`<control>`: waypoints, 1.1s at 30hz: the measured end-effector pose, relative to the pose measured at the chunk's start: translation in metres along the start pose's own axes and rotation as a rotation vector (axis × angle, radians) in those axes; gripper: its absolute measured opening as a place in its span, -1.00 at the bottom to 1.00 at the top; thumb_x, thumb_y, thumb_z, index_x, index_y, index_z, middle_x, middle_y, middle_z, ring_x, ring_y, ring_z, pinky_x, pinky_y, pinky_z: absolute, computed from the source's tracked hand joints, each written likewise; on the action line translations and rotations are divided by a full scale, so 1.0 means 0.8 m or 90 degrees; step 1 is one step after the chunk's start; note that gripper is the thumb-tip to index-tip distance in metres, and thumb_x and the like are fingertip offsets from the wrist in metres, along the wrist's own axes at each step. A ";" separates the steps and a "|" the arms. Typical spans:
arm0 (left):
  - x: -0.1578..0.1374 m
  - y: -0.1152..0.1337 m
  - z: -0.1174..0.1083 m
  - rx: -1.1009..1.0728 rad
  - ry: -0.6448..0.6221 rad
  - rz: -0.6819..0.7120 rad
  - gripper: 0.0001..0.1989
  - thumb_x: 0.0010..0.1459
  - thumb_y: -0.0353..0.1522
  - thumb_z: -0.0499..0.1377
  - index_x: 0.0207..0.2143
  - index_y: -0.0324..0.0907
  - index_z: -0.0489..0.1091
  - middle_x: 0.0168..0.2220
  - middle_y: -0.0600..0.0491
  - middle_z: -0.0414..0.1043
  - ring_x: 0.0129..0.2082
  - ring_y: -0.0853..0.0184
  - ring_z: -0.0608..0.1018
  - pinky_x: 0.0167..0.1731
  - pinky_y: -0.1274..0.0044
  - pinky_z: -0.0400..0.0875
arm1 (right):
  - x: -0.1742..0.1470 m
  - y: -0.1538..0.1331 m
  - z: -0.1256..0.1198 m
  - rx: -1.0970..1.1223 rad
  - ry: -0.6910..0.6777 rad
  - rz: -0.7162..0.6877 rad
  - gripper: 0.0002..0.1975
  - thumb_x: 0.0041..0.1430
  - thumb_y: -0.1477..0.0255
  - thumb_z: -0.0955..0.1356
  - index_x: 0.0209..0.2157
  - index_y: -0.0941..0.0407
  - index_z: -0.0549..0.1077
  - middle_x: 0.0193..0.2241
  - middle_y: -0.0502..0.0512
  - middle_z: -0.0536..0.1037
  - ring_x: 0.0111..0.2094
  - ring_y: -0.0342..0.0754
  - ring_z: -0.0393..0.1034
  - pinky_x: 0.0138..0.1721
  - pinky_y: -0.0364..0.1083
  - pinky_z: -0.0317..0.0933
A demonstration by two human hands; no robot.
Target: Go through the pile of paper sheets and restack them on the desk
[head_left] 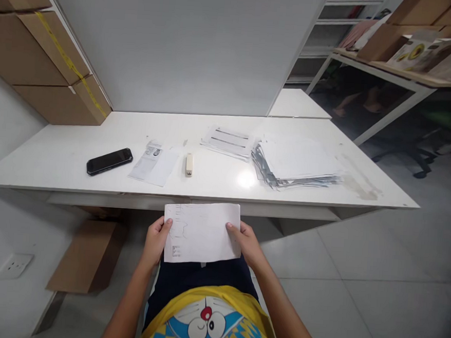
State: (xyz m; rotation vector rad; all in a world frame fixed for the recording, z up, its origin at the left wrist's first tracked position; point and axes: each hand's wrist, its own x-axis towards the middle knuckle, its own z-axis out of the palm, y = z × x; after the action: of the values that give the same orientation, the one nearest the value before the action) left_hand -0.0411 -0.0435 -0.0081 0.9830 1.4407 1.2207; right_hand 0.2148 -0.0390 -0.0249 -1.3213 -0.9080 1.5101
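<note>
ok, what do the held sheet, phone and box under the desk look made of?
Held sheet: likely paper, matte white, thin with faint markings. Phone: smooth dark face, probably glass; casing material unclear. Box: probably cardboard, matte brown with straight edges.

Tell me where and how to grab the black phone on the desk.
Probably pinch the phone by its two long edges, around the middle, coming from above with the left hand, once off the paper. The phone lies flat on the desk, long and narrow, with nothing against either edge.
</note>
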 end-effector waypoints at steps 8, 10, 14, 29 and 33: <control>0.084 0.020 0.005 0.148 0.036 0.046 -0.67 0.01 -0.12 0.25 -0.45 -0.24 0.45 -0.51 0.02 0.50 -0.52 0.29 0.48 -0.52 0.56 0.28 | 0.069 -0.040 0.018 -0.087 0.026 -0.065 -0.62 -0.04 0.09 0.35 -0.37 0.14 0.49 -0.43 0.13 0.57 -0.36 0.10 0.42 -0.36 -0.03 0.26; 0.105 0.033 0.009 0.160 0.019 0.020 -0.69 -0.01 -0.20 0.28 -0.28 -0.23 0.46 -0.50 0.03 0.50 -0.53 0.27 0.50 -0.48 0.54 0.31 | 0.096 -0.053 0.015 -0.184 0.067 -0.109 -0.65 -0.04 0.14 0.32 -0.40 0.14 0.48 -0.44 0.13 0.56 -0.34 0.09 0.40 -0.35 -0.05 0.24; 0.127 0.059 0.016 0.314 -0.025 -0.006 -0.46 0.00 -0.29 0.26 0.05 -0.24 0.32 -0.66 0.14 0.40 -0.66 0.25 0.44 -0.45 0.48 0.34 | 0.142 -0.081 0.001 -0.298 0.075 -0.128 -0.73 -0.08 0.25 0.30 -0.39 0.12 0.48 -0.41 0.12 0.55 -0.33 0.07 0.38 -0.33 -0.07 0.20; 0.151 0.065 0.063 0.537 -0.172 0.424 -0.40 0.19 -0.17 0.08 0.24 -0.19 0.14 0.32 -0.15 0.03 0.34 0.11 0.03 0.28 0.26 -0.13 | 0.133 -0.106 -0.012 -0.106 0.081 -0.105 -0.83 -0.21 0.31 0.27 -0.54 0.09 0.39 -0.60 0.00 0.42 -0.49 -0.02 0.25 -0.46 -0.11 0.14; 0.156 0.062 0.064 0.516 -0.171 0.416 -0.42 0.20 -0.18 0.08 0.23 -0.19 0.17 0.31 -0.15 0.04 0.34 0.09 0.01 0.28 0.23 -0.15 | 0.136 -0.108 -0.008 -0.119 0.077 -0.131 -0.84 -0.19 0.32 0.24 -0.52 0.08 0.37 -0.59 -0.02 0.40 -0.48 -0.04 0.24 -0.44 -0.12 0.14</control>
State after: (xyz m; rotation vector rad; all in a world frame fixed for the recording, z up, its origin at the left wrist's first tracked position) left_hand -0.0170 0.0954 0.0183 2.2095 1.4530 0.8527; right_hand 0.2332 0.0913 0.0196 -1.3900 -1.0905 1.1980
